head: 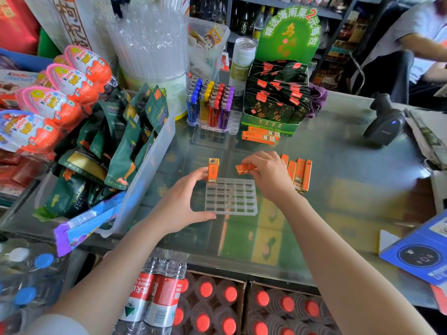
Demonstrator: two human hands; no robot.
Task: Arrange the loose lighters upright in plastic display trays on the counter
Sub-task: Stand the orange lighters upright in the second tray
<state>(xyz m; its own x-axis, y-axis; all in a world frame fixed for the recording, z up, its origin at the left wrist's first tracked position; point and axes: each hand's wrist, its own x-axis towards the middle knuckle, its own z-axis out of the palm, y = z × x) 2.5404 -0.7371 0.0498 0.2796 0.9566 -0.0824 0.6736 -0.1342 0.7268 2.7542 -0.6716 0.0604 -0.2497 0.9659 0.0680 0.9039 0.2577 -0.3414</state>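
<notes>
A clear plastic tray [231, 197] with a grid of slots lies on the glass counter. One orange lighter [213, 170] stands upright in its far left corner slot. My left hand [183, 204] spans the tray's left side, with the thumb at the near corner and the fingertips touching the standing lighter. My right hand [269, 175] grips another orange lighter [244, 168], held sideways just beyond the tray's far edge. Several loose orange lighters [301, 175] lie on the counter right of that hand. More orange lighters [260, 136] lie further back.
A second tray [212, 125] of coloured lighters stands at the back. A green snack display [275, 102] is beside it, a clear bin [147, 165] of packets is on the left, a barcode scanner [384, 122] is at right. A seated person [411, 44] is far right.
</notes>
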